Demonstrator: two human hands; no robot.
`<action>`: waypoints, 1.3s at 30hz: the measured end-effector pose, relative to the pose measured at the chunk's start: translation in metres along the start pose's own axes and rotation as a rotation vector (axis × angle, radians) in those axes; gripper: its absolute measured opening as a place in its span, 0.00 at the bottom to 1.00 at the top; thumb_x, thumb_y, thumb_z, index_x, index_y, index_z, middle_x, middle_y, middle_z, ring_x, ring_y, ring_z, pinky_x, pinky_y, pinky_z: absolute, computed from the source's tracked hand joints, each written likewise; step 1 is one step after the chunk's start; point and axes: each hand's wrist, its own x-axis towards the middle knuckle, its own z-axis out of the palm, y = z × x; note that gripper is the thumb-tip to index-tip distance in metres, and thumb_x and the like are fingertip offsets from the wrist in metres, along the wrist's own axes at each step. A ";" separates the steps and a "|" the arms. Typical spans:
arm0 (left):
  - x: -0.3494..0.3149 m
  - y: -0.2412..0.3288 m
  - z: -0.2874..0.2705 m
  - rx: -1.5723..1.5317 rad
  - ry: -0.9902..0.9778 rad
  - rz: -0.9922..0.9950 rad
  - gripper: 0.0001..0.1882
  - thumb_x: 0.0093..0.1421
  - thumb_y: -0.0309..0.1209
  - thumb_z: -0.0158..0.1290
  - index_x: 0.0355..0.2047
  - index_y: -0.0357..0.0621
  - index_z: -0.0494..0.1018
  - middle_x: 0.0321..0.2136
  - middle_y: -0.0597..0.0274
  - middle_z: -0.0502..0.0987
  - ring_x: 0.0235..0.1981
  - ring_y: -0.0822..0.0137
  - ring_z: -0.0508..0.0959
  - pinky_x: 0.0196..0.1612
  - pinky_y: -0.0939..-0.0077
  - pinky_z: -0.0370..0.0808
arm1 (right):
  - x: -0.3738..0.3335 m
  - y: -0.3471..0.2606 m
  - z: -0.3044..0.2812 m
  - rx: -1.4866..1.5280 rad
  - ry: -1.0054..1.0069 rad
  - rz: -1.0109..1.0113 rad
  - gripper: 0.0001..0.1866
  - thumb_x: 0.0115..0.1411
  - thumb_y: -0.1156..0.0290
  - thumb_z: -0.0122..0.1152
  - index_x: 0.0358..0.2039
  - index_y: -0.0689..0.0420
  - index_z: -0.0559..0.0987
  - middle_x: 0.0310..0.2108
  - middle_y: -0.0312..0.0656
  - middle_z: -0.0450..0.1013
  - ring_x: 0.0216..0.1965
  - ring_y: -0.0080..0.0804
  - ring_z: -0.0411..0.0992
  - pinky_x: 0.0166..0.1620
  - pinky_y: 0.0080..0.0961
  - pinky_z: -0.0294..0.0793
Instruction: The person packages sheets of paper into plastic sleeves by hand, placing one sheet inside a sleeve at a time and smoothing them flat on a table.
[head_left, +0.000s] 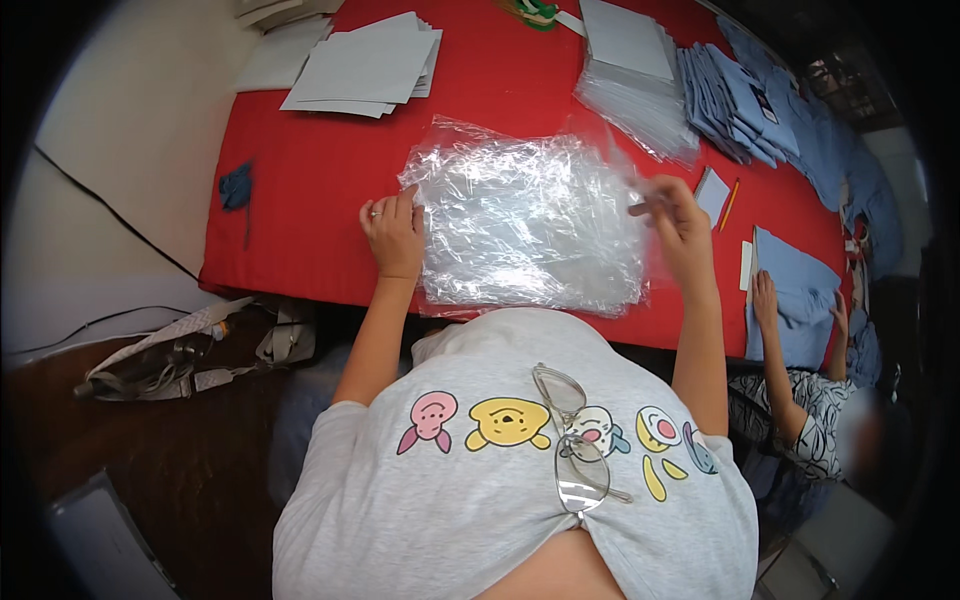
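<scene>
Left hand (pixel 395 235): fingers loose on clear plastic bags (pixel 530 225)
Right hand (pixel 680 225): fingers curled, blurred; can't tell if grasping
Bag step: likely separating
Next move: probably needs single-edge pinch

The right hand (pixel 682 222) is smeared by blur — whether its fingers pinch the clear film (pixel 622 165) beside it cannot be told. Glare on the stack of clear bags (pixel 530 230) hides many of their edges. The green item (pixel 540 15) and the white sheets (pixel 628 38) are cut off by the top edge. On the folded blue garments (pixel 722 100), 1 dark label (pixel 765 105) is too small to read — and the co-worker's head (pixel 870 438) is blurred.
</scene>
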 end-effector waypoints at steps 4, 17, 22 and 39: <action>0.021 0.005 0.005 -0.187 -0.316 -0.130 0.26 0.59 0.35 0.69 0.57 0.48 0.80 0.43 0.62 0.84 0.49 0.60 0.81 0.67 0.51 0.65 | 0.017 -0.090 0.027 0.161 -0.527 -0.125 0.17 0.64 0.91 0.54 0.52 0.67 0.80 0.51 0.49 0.82 0.45 0.35 0.86 0.51 0.30 0.86; 0.054 -0.003 -0.024 -1.764 -0.577 -0.496 0.49 0.61 0.39 0.72 0.77 0.51 0.58 0.66 0.48 0.74 0.70 0.57 0.70 0.72 0.63 0.65 | 0.074 -0.079 0.069 0.950 -0.201 0.159 0.22 0.76 0.65 0.59 0.65 0.59 0.72 0.54 0.50 0.80 0.43 0.39 0.85 0.40 0.35 0.90; 0.039 0.000 0.004 -1.479 -0.569 -0.702 0.39 0.62 0.20 0.67 0.72 0.47 0.67 0.46 0.58 0.84 0.49 0.66 0.85 0.54 0.77 0.79 | 0.038 0.058 0.065 0.468 0.014 0.455 0.19 0.73 0.66 0.64 0.60 0.61 0.76 0.42 0.45 0.83 0.31 0.30 0.80 0.30 0.29 0.78; 0.137 0.026 0.070 -0.236 -0.356 0.318 0.39 0.69 0.50 0.59 0.74 0.47 0.65 0.66 0.45 0.73 0.74 0.44 0.65 0.79 0.41 0.51 | 0.129 0.069 0.089 -0.598 -0.026 -0.241 0.28 0.71 0.50 0.62 0.62 0.58 0.78 0.57 0.53 0.78 0.63 0.53 0.72 0.66 0.50 0.66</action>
